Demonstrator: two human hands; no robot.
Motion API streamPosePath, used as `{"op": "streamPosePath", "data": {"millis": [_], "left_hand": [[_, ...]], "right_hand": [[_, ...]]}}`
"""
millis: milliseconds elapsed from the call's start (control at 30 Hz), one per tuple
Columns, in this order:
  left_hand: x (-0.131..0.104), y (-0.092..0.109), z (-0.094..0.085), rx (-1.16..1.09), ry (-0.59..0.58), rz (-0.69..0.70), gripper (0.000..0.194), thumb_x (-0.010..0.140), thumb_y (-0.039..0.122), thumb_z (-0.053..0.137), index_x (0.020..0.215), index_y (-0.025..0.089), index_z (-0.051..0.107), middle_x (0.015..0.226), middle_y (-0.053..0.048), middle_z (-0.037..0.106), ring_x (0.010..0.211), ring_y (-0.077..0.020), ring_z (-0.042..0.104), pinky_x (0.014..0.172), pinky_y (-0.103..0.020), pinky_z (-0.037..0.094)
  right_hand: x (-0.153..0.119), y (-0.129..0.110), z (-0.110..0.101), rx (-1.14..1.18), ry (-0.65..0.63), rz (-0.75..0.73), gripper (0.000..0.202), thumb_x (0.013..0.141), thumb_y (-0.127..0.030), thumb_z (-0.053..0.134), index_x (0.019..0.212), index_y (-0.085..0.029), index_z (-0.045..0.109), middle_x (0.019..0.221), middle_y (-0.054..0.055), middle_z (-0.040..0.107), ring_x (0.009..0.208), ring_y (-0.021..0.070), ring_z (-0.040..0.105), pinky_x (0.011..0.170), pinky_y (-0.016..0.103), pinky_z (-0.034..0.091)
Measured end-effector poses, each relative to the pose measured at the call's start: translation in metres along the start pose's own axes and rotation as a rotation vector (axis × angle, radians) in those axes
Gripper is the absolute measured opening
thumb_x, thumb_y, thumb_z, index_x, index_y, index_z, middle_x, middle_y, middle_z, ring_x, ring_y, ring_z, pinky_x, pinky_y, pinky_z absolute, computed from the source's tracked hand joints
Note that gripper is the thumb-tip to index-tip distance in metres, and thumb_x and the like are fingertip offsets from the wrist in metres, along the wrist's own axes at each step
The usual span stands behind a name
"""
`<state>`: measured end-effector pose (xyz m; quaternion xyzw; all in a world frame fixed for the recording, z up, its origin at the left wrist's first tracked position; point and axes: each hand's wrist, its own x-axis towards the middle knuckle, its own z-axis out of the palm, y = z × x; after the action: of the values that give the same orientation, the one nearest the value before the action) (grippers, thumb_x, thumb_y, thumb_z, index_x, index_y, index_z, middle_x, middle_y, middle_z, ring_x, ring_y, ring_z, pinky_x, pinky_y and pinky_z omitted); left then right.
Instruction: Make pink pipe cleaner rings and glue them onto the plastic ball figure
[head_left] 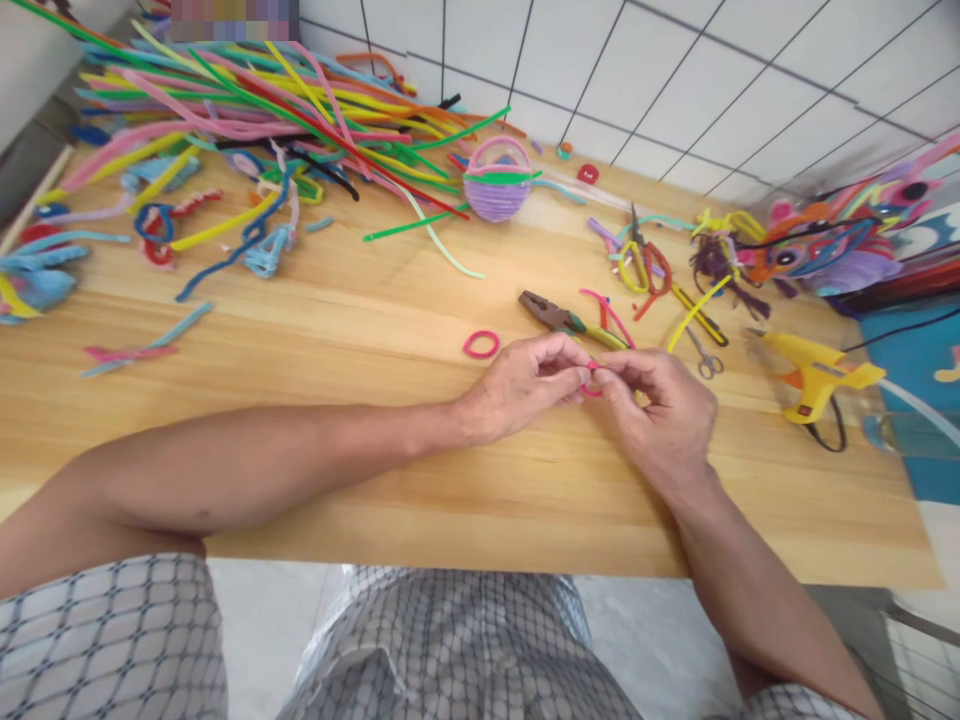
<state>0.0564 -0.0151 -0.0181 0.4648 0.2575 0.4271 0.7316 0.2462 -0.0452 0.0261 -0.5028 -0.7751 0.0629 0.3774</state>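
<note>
Both hands meet over the wooden table, fingertips pinching a small pink pipe cleaner [592, 388] bent into a loop. My left hand [525, 385] grips it from the left between thumb and fingers. From the right, my right hand [664, 410] closes on the same piece, its thumb against the pink loop. A separate pink pipe-cleaner ring [481, 344] lies on the table just left of my left hand. Behind the hands rest pliers [551, 312] with green and yellow handles, partly hidden by my fingers. A yellow pipe cleaner [697, 312] sticks up beyond my right hand.
A large heap of colourful pipe cleaners [285, 110] covers the back left. A small purple basket [496, 192] stands near the tiled wall. Scissors [649, 265], small scissors [706, 358], a yellow utility knife [701, 315] and a yellow glue gun [821, 375] lie to the right.
</note>
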Motion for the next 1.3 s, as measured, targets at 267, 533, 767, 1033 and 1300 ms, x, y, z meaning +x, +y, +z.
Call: {"op": "streamPosePath", "data": {"millis": [267,533,767,1033,1300], "left_hand": [[-0.0002,-0.0017,0.0000,-0.001,-0.004,-0.008,0.035,0.089,0.044,0.088,0.098,0.015,0.070,0.089,-0.001,0.072,0.080,-0.0094,0.067,0.080,-0.026,0.060],[-0.0001,-0.0011,0.0006,-0.012,-0.018,-0.008,0.036,0.088,0.045,0.088,0.098,0.015,0.071,0.090,-0.001,0.072,0.081,-0.0097,0.066,0.079,-0.025,0.059],[-0.0017,0.0019,0.0019,-0.007,-0.012,-0.024,0.032,0.090,0.041,0.086,0.098,0.015,0.071,0.090,-0.001,0.072,0.082,-0.0104,0.066,0.080,-0.026,0.059],[-0.0029,0.0044,0.0021,0.005,-0.016,-0.028,0.027,0.091,0.038,0.084,0.098,0.015,0.070,0.090,-0.001,0.071,0.082,-0.0108,0.067,0.079,-0.025,0.058],[-0.0043,0.0044,0.0026,0.154,0.033,0.051,0.011,0.095,0.026,0.074,0.096,0.015,0.073,0.087,-0.001,0.072,0.079,-0.0111,0.064,0.075,-0.024,0.051]], "right_hand": [[0.0004,-0.0005,-0.0003,-0.014,-0.006,-0.032,0.011,0.100,-0.023,0.073,0.101,-0.030,0.081,0.084,0.000,0.080,0.066,0.0178,0.071,0.063,0.035,0.061],[0.0007,-0.0016,-0.0012,-0.025,-0.003,-0.031,0.011,0.099,-0.022,0.072,0.098,-0.028,0.080,0.082,0.000,0.079,0.064,0.0166,0.069,0.062,0.034,0.059],[-0.0009,-0.0005,-0.0005,-0.037,0.003,0.004,0.010,0.099,-0.025,0.072,0.096,-0.028,0.081,0.082,0.001,0.079,0.065,0.0180,0.070,0.063,0.035,0.061],[-0.0007,-0.0022,0.0012,-0.034,0.017,-0.004,0.010,0.099,-0.024,0.072,0.094,-0.028,0.079,0.079,0.000,0.077,0.063,0.0168,0.068,0.061,0.034,0.060],[-0.0007,-0.0019,0.0000,-0.045,0.006,-0.020,0.011,0.098,-0.021,0.071,0.095,-0.029,0.079,0.079,0.000,0.077,0.064,0.0176,0.068,0.063,0.036,0.059]]}}
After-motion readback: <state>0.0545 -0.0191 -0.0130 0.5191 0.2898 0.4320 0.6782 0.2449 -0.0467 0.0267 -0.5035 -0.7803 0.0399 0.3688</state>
